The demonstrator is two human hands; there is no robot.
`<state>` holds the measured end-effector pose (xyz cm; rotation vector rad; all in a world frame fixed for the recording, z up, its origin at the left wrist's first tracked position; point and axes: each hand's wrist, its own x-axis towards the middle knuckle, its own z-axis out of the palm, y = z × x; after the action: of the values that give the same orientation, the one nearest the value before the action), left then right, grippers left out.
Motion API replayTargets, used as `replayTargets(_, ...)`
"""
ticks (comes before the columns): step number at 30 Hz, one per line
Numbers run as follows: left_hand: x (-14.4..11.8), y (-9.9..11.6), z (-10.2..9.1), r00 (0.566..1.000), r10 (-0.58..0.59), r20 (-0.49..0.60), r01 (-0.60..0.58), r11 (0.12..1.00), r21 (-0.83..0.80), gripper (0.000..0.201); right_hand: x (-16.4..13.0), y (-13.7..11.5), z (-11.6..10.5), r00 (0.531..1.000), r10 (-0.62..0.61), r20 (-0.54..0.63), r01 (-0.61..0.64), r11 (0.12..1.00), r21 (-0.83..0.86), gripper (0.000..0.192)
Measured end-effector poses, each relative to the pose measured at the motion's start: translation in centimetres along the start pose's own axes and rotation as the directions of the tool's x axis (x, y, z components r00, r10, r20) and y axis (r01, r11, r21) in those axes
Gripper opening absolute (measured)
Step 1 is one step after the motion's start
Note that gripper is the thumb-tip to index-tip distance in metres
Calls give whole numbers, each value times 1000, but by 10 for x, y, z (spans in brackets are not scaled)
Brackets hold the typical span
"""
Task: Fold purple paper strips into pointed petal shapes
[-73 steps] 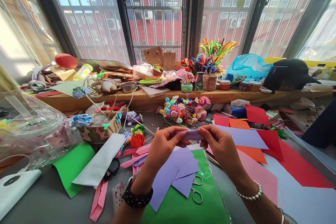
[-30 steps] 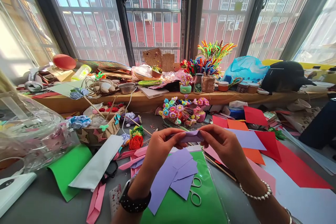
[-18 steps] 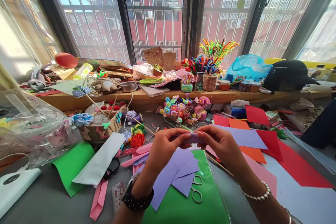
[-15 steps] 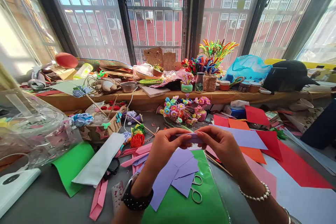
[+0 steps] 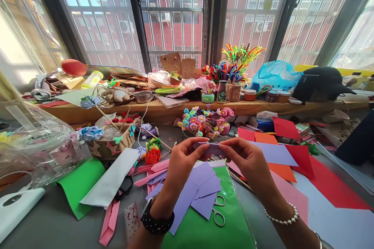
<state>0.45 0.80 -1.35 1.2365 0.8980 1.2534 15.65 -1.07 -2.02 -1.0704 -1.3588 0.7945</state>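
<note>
— Has anything shifted since a moment ago?

— Barely. The folded purple strip (image 5: pixel 212 148) has been lifted a touch and its face is tipping up toward the person; the hands are staying where they were.

— Who is holding it?

— Both hands. The left hand (image 5: pixel 182 161) is pinching the strip's left end, fingers (image 5: pixel 201 146) narrowed onto the paper, and the right hand (image 5: pixel 248 159) is pinching the right end the same way. The strip is hanging level in the air between them, clear of the counter (image 5: pixel 52 221).

— What is lying under it?

— Loose purple paper pieces (image 5: pixel 195 194) are sitting on a green sheet (image 5: pixel 204 233) at the counter's near edge, with scissors (image 5: pixel 217 212) touching them on the right side. Toward the far edge a bunch of small paper flowers (image 5: pixel 204 121) is standing just beyond the fingertips. Red, orange and lilac sheets (image 5: pixel 280 155) are spreading toward the right edge.
</note>
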Motion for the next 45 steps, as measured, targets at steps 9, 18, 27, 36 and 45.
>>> replayTargets(9,-1,-16,16,972,77,-221,-140,947,-290,40,-10,7,21,999,-14,-35,14,1000,9,17)
replayTargets(18,1,-2,2,998,27,48,-26,1000,-18,54,1,4,5,997,36,63,-33,998,-49,21)
replayTargets(27,-2,-2,4,993,-45,110,40,998,55,56,-3,4,10,1000,-15,10,16,998,-53,20)
replayTargets(36,-2,-2,3,991,-36,132,26,997,72,53,-6,5,13,999,-33,-6,32,997,-74,19)
replayTargets(45,-2,-3,3,982,-73,176,68,997,32,56,-7,4,15,994,-106,-24,103,989,-107,19)
